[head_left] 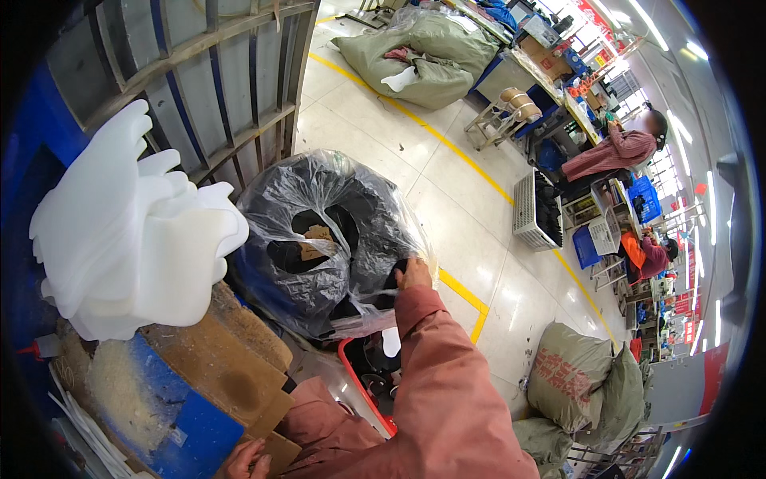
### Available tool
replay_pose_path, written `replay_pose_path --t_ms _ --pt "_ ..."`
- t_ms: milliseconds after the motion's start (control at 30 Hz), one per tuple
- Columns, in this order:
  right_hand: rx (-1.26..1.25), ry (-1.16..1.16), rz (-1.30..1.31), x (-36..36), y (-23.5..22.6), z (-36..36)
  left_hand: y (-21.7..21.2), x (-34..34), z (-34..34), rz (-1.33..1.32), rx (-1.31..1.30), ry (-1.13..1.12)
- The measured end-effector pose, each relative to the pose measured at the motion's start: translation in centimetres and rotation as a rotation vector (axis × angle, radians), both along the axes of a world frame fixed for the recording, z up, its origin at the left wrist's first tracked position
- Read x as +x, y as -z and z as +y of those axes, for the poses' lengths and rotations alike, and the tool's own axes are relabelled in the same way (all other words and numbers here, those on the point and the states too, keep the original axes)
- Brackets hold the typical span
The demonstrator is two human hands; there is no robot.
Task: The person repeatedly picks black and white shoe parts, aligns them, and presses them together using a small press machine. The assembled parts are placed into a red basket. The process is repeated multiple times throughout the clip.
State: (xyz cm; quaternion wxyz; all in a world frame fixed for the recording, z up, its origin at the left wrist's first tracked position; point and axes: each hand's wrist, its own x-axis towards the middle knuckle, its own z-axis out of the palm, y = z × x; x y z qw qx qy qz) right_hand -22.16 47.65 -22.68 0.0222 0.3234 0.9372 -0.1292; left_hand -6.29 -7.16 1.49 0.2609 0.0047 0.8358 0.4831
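My right hand (413,275) reaches forward to the right edge of a large clear plastic bag (375,191). Its fingers are closed on the plastic beside a dark opening, and the fingertips are partly hidden. Black material fills the bag, and a brown cardboard piece (317,242) shows through a hole in the plastic. At the lower edge my left hand (243,461) lies by a cardboard sheet (231,379), with its fingers loosely bent and apart. Nothing shows in it. White, curvy-edged flat pieces (144,239) are stacked at the left, beyond that cardboard.
A red-rimmed crate (355,375) with dark items stands below the bag. A metal-framed panel (231,88) rises at the back left. Stuffed green sacks (570,375) lie at the right and a green bundle (423,60) farther back. Two people work at benches at the far right.
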Motion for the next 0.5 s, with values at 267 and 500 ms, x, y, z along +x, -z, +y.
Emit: replay_pose_path --t_ms 267,500 --pt "-0.014 0.010 0.000 -1.5 2.5 -0.1 0.0 -0.1 0.4 0.036 -0.010 -0.015" --pt "-0.179 0.223 -0.165 -1.6 3.1 1.6 0.0 -0.3 0.7 0.049 -0.030 -0.010"
